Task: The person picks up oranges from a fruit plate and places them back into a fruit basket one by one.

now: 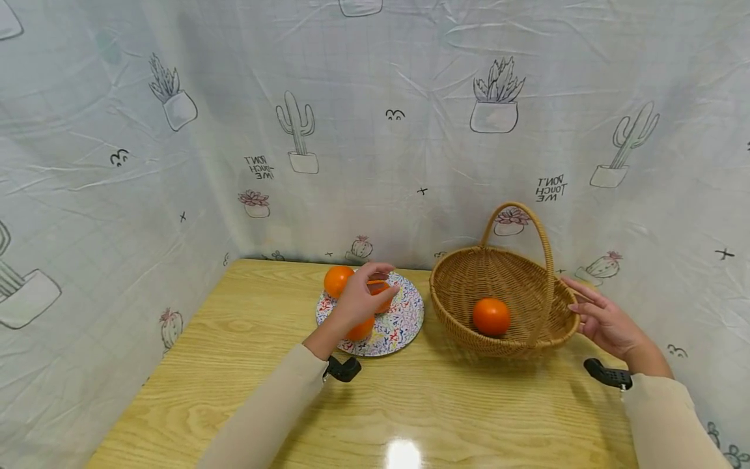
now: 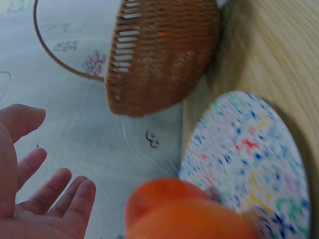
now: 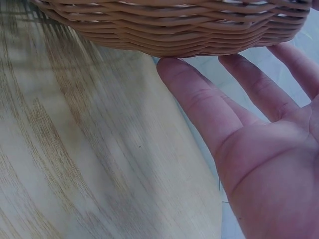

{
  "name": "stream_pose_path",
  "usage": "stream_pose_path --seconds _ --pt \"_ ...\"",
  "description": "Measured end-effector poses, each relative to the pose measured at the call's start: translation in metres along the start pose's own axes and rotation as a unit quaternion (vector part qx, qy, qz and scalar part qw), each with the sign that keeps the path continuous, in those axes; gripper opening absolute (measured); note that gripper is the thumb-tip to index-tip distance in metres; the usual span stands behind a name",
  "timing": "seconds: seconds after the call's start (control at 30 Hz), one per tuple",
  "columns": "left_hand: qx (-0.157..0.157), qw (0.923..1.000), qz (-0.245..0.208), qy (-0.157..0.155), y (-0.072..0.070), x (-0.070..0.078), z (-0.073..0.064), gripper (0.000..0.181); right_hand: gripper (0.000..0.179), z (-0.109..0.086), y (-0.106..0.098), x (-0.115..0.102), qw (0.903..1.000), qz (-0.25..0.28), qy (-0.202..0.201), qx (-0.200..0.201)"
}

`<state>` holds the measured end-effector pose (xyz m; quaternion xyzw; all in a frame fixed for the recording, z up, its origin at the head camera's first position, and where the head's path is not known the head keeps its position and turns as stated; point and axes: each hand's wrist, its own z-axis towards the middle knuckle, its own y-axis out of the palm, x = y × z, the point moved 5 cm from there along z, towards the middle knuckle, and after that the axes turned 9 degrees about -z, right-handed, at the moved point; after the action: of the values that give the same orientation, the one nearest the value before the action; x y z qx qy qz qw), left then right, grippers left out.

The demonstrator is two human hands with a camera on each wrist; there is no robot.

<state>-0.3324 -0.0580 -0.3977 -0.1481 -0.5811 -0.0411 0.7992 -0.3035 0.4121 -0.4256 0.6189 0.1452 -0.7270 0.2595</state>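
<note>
Above a speckled round plate (image 1: pixel 407 319), my left hand (image 1: pixel 357 296) has its thumb and fingers spread apart, holding nothing. Smooth round orange fruits lie on that plate: one (image 1: pixel 338 281) at the back left, one (image 1: pixel 382 298) partly hidden by the hand's fingers, and one (image 1: pixel 360 329) nearer the wrist. In the left wrist view, blurred orange fruit (image 2: pixel 184 219) shows beside the hand. My right hand (image 1: pixel 609 326) touches the right side of a wicker basket (image 1: pixel 451 293); in the right wrist view its fingers (image 3: pixel 199 99) lie fairly straight against the wicker. Inside the basket sits another orange fruit (image 1: pixel 491 317).
The basket's tall arched handle (image 1: pixel 547 260) rises over its right half. Everything stands on a wood-grain table (image 1: pixel 410 404). A printed cloth (image 1: pixel 363 163) with cactus drawings hangs close behind the table and along its left and right sides.
</note>
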Motion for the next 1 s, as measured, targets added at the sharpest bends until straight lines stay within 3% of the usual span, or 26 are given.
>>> stream_pose_path --seconds 0.47,1.0 --pt "0.046 0.9969 0.064 0.006 -0.031 -0.022 -0.030 0.046 0.067 -0.003 -0.001 0.004 0.9999 -0.010 -0.012 -0.007" --pt "0.090 0.9833 0.151 -0.045 -0.041 -0.050 -0.052 0.064 0.070 -0.004 -0.001 0.005 0.9998 0.000 -0.004 -0.019"
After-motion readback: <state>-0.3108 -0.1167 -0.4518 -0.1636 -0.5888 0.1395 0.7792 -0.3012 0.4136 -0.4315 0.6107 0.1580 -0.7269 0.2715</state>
